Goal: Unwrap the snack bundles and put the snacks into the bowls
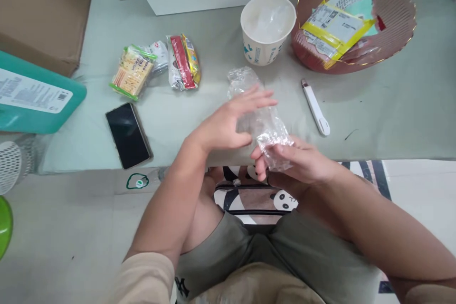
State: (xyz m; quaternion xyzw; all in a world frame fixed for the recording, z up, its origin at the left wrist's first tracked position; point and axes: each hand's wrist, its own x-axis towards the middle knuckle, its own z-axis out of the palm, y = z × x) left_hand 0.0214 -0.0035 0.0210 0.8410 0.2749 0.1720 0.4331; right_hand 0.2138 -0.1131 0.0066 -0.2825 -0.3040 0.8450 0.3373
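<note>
A crinkled clear plastic wrapper (pixel 272 128) is held near the table's front edge by my right hand (pixel 297 159), its thumb on top and fingers beneath. My left hand (pixel 228 121) is spread just to the left of it, thumb and fingers apart, holding nothing. Beyond my left fingertips lies another piece of clear plastic (pixel 243 79); whether it joins the held one is hidden. A white paper cup (pixel 261 50) with clear plastic inside stands behind. To the right lies a white cutter (pixel 316 108).
Wrapped snacks (pixel 184 62) and a cracker pack (pixel 132 72) lie at the left, with a black phone (pixel 128 136) in front. A pink bowl (pixel 395 23) holds packets at the back right. A teal container (pixel 67 104) and a cardboard box (pixel 42 14) stand far left.
</note>
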